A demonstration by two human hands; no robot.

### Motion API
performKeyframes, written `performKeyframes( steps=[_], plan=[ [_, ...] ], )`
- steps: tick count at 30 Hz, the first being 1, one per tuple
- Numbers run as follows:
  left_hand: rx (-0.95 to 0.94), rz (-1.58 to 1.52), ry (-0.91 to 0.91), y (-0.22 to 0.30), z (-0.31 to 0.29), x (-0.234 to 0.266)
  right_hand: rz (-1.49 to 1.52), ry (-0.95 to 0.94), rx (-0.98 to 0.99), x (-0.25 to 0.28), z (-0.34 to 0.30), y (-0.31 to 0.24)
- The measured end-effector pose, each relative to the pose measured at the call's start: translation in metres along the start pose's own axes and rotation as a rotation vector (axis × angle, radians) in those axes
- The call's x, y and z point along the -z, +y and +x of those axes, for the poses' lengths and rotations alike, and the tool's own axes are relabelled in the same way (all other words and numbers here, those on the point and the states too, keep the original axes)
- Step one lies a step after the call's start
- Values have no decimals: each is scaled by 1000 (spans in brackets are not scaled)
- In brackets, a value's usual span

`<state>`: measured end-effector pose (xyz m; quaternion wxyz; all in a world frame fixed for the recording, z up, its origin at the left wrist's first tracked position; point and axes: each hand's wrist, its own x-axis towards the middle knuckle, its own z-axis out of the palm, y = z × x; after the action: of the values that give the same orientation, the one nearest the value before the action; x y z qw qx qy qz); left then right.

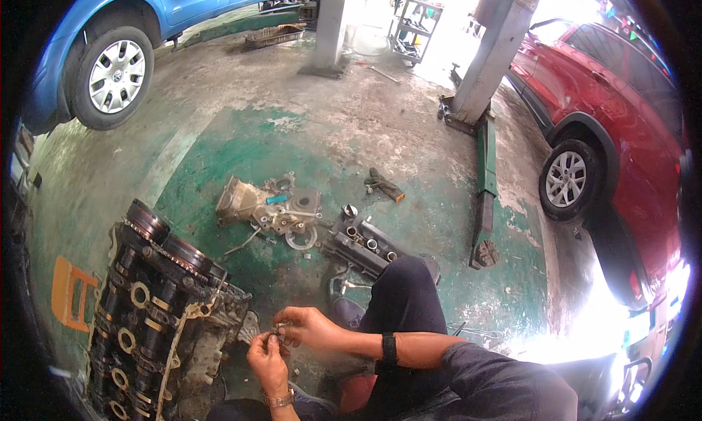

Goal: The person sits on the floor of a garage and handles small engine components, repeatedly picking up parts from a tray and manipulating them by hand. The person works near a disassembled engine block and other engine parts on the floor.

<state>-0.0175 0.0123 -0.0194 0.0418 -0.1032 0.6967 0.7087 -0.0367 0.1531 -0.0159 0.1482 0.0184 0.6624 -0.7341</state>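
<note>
My left hand (268, 364) and my right hand (311, 327) meet just right of a large engine (150, 311) on the floor. Their fingers are pinched together at the same spot. A small piece, too small to name, seems to be between the fingertips. The engine shows its top side, with dark round gears at its far end and a row of ring-shaped openings. Beyond my hands lies a black valve cover (365, 249) with round holes. Farther off, a metal timing cover (270, 205) carries a tool with a teal handle (277, 199).
A dark glove-like item (385, 185) lies past the valve cover. An orange plastic frame (73, 293) is left of the engine. A green lift arm (485, 179) runs from a post (493, 55). A blue car (175, 11) and a red car (621, 114) flank the bay; a tool cart (414, 27) stands behind.
</note>
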Motion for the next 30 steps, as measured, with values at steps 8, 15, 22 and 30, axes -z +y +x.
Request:
performKeyframes(
  steps=[8,15,22,30],
  plan=[
    [93,227,-50,-15,6,12,-192,-170,69,7,4,-1],
    [67,110,-143,-13,5,12,-355,-183,333,6,5,6],
    [254,47,-138,2,-1,7,-538,-149,480,4,5,4],
    [120,93,-113,-5,1,5,-488,-117,245,6,3,1]
  ],
)
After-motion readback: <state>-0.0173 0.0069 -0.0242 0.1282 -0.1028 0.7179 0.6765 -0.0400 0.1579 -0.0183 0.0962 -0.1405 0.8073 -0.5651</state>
